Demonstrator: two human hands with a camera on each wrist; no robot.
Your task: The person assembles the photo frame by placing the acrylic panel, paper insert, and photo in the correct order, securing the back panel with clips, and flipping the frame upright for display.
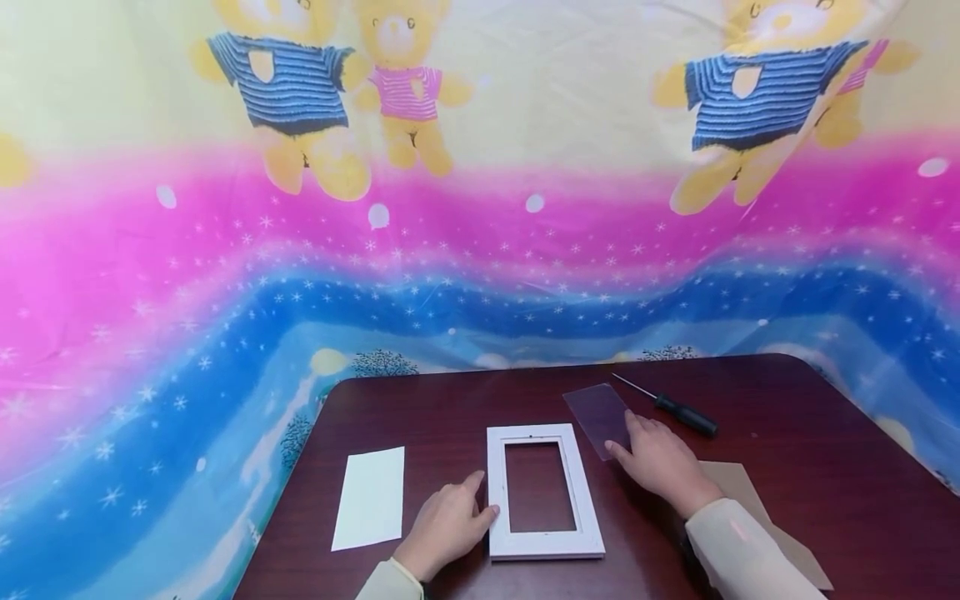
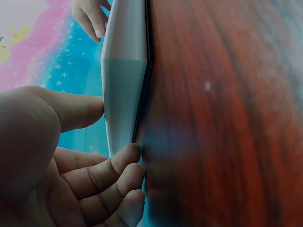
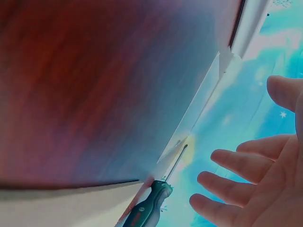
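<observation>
L hand [image 1: 448, 525], loosely spread, is touching frame [image 1: 546, 545], prob. steadying it; R hand [image 1: 663, 457], spread, is hovering by clear sheet [image 1: 596, 417], prob. needing edge-only grip.

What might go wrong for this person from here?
The transparent sheet looks thin and lies flat, so the right hand may struggle to lift it, or may smudge it.

The screwdriver lies close beside that hand and might get knocked.

The left hand touches the left side of the white frame, so a careless push could shift it.
</observation>
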